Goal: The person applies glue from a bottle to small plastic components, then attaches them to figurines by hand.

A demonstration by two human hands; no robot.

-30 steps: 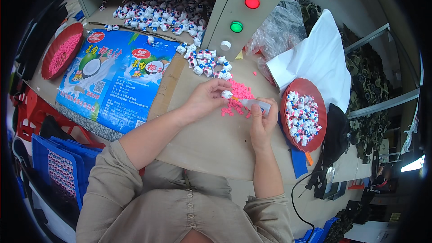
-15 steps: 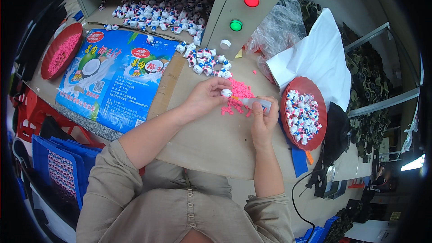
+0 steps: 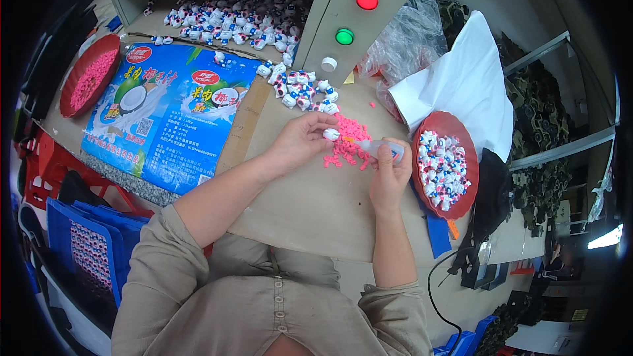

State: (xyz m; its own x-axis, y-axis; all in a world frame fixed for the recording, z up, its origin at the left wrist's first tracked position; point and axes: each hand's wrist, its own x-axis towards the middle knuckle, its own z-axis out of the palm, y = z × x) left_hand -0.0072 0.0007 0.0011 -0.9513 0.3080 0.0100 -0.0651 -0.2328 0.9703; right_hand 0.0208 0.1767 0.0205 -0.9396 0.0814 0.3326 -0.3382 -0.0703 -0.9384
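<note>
Between the fingertips of my left hand (image 3: 302, 140) is a small white figurine (image 3: 331, 134). My right hand (image 3: 390, 176) is closed round a small glue bottle (image 3: 380, 149) of translucent plastic, its narrow tip pointing left toward the figurine and a short gap away from it. Under and between both hands lies a loose heap of small pink pieces (image 3: 353, 130) on the cardboard table top. Just beyond my left hand stands a cluster of finished-looking white, blue and pink figurines (image 3: 303, 89).
At right a red dish (image 3: 472, 188) holds many figurines. Another red dish (image 3: 113, 79) with pink pieces stands far left, beside a blue printed cardboard sheet (image 3: 168, 118). A grey machine (image 3: 316, 39) with red and green buttons and figurines inside is at the back. White sheeting (image 3: 461, 86) lies right.
My right hand has drawn the glue bottle slightly right, and its tip has come away from the figurine. My left hand stays nearly in place with the figurine.
</note>
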